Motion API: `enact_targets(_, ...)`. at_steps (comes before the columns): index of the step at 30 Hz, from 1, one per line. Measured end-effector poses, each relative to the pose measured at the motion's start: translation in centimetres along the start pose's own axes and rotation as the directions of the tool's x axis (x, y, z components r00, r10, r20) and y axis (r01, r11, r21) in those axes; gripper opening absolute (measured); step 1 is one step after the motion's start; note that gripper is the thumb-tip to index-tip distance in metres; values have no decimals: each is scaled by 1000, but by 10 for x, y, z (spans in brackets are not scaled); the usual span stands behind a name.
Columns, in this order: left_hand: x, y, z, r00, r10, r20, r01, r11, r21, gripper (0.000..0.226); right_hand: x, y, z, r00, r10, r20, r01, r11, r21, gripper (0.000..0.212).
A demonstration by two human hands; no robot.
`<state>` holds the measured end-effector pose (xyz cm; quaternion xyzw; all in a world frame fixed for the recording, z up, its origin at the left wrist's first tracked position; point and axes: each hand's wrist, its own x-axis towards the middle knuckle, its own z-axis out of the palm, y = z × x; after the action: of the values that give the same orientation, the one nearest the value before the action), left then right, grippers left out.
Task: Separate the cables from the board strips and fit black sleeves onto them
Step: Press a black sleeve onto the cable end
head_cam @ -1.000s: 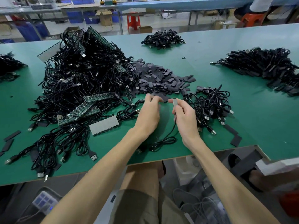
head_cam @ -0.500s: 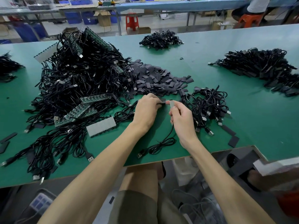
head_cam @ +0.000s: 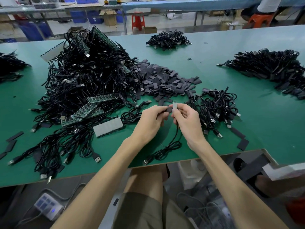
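Both hands meet just above the green bench (head_cam: 264, 123), a little in from the middle of its near edge. The right hand (head_cam: 188, 123) has its grip pinched on a small grey board piece (head_cam: 175, 106), held upright between thumb and fingers (short pins show at its top). A black cable (head_cam: 175, 138) drops from under that hand to a loose coil on the bench and ends in a plug (head_cam: 145, 162) right at the near edge. The left hand (head_cam: 153, 119) has its grip pinched on a black sleeve (head_cam: 168, 110), which touches the left side of the board piece. I cannot tell whether the sleeve is already round anything.

A big heap of cables (head_cam: 85, 76) covers much of the bench's left half. Green board strips (head_cam: 92, 111) stick out of the heap's near side, and a grey strip (head_cam: 108, 127) lies flat on the bench near the left hand. Beyond the hands a pile of sleeves (head_cam: 161, 81) spreads out, touching the heap's right side. A smaller bundle of cables (head_cam: 217, 106) sits just beside the right hand, toward the right edge. A few loose sleeves (head_cam: 242, 143) lie between that bundle and the near edge. Three more cable piles lie well apart from the hands: a far pile (head_cam: 168, 39) by the far edge, a right pile (head_cam: 270, 66) by the right edge, and a left pile (head_cam: 8, 66) cut off at the left edge.
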<state>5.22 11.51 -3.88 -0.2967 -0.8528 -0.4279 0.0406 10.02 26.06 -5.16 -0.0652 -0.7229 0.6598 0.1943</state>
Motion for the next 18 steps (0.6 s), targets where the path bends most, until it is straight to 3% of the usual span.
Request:
enact_targets(8, -14, 5, 3, 998, 35, 57, -45, 982, 183, 39, -1, 0, -1, 998, 12, 60, -14, 999, 29, 12)
enact_targets(18, -17, 7, 6, 1000, -5, -26, 13, 951, 310, 24, 3, 7, -3, 994, -50, 97, 53, 998, -26, 29)
